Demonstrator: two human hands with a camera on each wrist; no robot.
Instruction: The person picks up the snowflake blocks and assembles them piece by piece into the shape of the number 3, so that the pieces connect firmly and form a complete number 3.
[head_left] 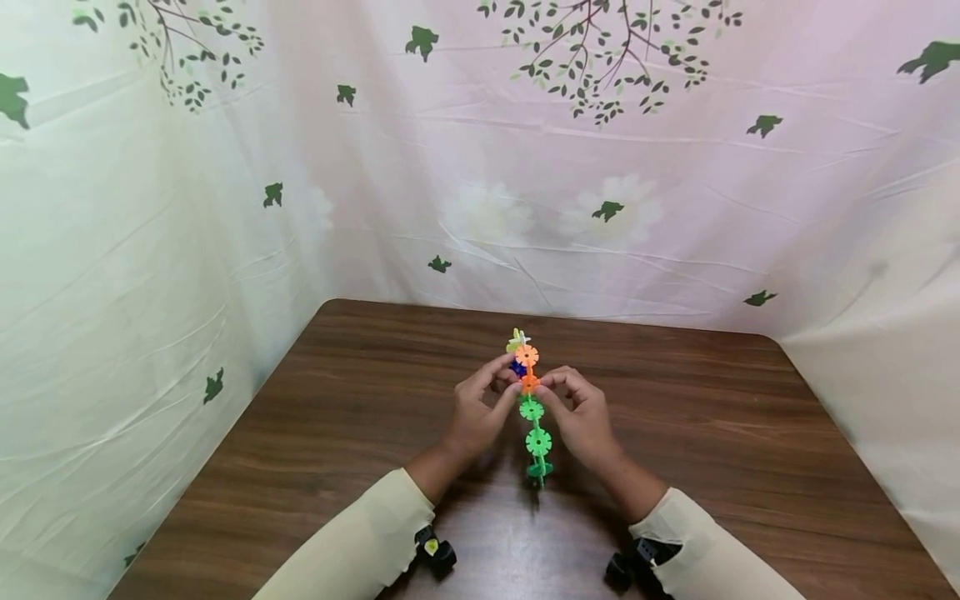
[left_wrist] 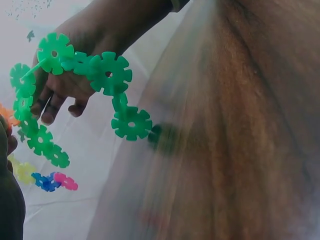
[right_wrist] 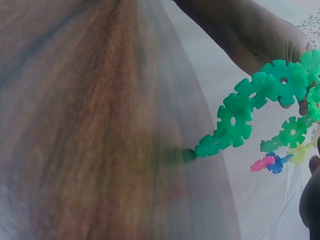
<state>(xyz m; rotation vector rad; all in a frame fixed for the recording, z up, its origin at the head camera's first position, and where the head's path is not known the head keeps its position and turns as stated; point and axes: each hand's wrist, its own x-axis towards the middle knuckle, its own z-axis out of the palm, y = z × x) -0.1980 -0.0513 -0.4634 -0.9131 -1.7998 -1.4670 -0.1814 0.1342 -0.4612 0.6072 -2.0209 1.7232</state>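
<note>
A chain of slotted plastic discs (head_left: 538,442) runs between my two hands, held above the table. It is mostly green at the near end, with orange discs (head_left: 527,356) further up and yellow, white and blue ones beyond. My left hand (head_left: 476,410) pinches the chain around the orange part from the left. From the other side, my right hand (head_left: 585,417) pinches it at the orange disc with thumb and finger. Green discs (left_wrist: 110,73) curve downward in the left wrist view. A pink disc (right_wrist: 262,163) beside a blue one shows in the right wrist view.
The brown wooden table (head_left: 337,467) lies under both hands. White cloth (head_left: 480,167) with printed leaves and branches hangs behind it and along both sides. Black wrist cameras (head_left: 437,554) sit at both cuffs.
</note>
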